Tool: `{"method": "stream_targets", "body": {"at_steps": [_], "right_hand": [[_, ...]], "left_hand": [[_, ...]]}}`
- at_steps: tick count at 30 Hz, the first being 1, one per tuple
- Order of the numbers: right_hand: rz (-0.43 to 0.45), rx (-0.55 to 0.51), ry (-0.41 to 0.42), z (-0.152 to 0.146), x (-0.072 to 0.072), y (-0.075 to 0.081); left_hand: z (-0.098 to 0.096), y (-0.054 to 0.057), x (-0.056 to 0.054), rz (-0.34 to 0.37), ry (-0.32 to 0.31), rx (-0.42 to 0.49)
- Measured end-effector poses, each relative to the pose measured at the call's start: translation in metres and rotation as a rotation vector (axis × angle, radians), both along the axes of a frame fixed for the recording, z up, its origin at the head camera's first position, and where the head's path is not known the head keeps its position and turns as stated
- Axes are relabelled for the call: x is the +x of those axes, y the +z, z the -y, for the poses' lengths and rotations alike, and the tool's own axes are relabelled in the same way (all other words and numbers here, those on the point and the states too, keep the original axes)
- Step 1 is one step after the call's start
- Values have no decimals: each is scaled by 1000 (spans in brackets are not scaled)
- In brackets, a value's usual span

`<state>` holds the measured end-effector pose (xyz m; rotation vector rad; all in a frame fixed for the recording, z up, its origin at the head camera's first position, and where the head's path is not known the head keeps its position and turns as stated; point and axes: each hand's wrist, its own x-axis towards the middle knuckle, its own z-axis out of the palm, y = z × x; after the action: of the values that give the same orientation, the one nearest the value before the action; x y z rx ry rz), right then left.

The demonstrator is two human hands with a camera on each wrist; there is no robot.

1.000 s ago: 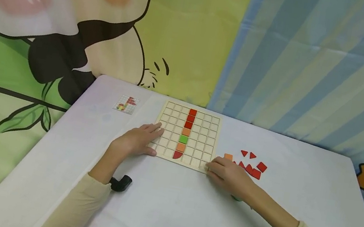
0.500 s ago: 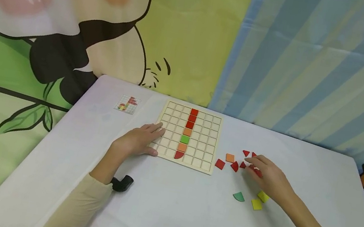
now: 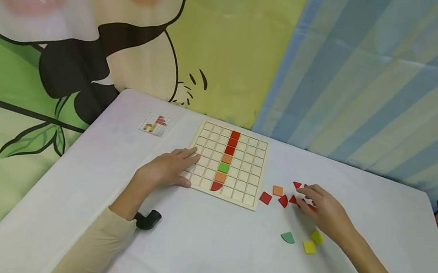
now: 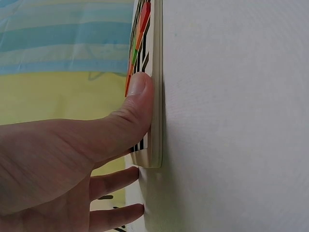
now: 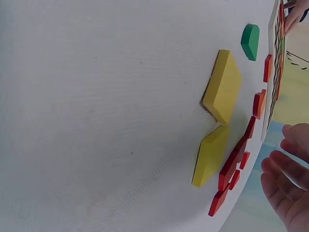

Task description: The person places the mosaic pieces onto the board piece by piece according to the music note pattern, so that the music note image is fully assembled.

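Note:
My left hand (image 3: 168, 166) rests on the left edge of a wooden grid board (image 3: 249, 175). In the left wrist view its thumb (image 4: 137, 92) lies over the board's near edge, with the other fingers extended. One column of the board holds red squares (image 3: 232, 142), an orange square (image 3: 226, 158), a green square (image 3: 224, 168), another orange square and a red quarter circle (image 3: 217, 187). My right hand (image 3: 325, 212) is over several loose red pieces, partly hiding them. Its fingers are loosely bent, and in the right wrist view they hold nothing and stand apart from the red pieces (image 5: 229, 169).
Between board and right hand lie a red square (image 3: 265, 198), an orange square (image 3: 277, 191) and a red quarter circle (image 3: 283, 201). Nearer are two yellow pieces (image 3: 309, 247) and a green quarter circle (image 3: 288, 237). A small pattern card (image 3: 155, 124) lies left of the board.
My right hand has moved right, from the board's near right corner to the loose red pieces, uncovering the yellow pieces and a red square. My left hand has stayed on the board.

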<state>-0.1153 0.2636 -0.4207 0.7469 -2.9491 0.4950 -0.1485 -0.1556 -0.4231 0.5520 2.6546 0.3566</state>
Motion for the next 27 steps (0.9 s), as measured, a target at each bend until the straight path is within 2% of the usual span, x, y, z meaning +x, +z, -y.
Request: {"method": "stream_targets", "body": {"at_steps": [5, 10, 17, 21, 27], "right_hand": [[13, 16, -16, -1, -2, 2], [87, 18, -76, -4, -5, 7], [187, -40, -106, -5, -19, 8], [245, 28, -105, 2, -34, 1], [194, 162, -69, 11, -50, -4]], "left_hand": [[0, 2, 1, -11, 2, 3], [-1, 1, 1, -12, -10, -3], [0, 1, 0, -13, -2, -9], [0, 1, -1, -9, 3, -13], [-1, 0, 0, -2, 5, 7]]}}
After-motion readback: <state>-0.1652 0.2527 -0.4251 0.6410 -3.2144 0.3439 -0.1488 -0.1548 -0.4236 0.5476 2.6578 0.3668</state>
